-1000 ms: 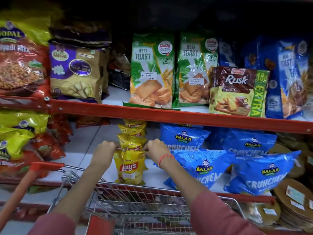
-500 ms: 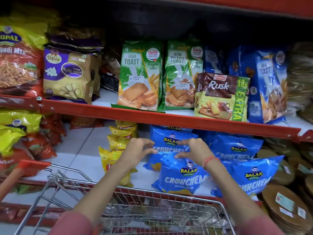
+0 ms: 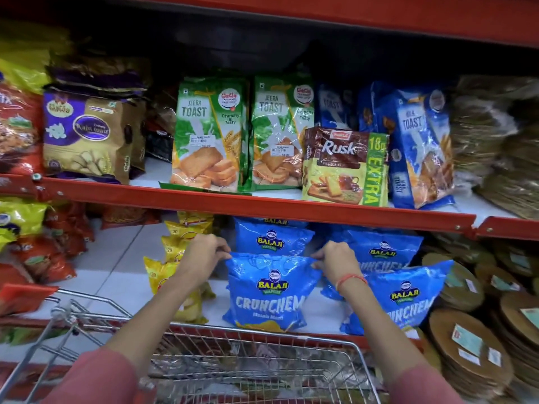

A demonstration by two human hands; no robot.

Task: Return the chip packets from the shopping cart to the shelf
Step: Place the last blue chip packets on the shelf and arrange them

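Note:
A blue Balaji Crunchem chip packet stands upright at the front of the lower shelf. My left hand pinches its top left corner and my right hand pinches its top right corner. More blue Balaji packets stand behind it and to its right. A row of yellow Lay's packets stands just left of my left hand, partly hidden by my forearm. The wire shopping cart sits below my arms; what lies in it is blurred.
The red upper shelf rail runs just above my hands, carrying toast and rusk packs. Stacks of round flat discs fill the lower right. Red and yellow snack bags crowd the lower left. The cart's red handle is at the left.
Both hands left the yellow Lay's packets and moved right to the front blue Crunchem packet, closing on its top corners. The view shifted right and upward.

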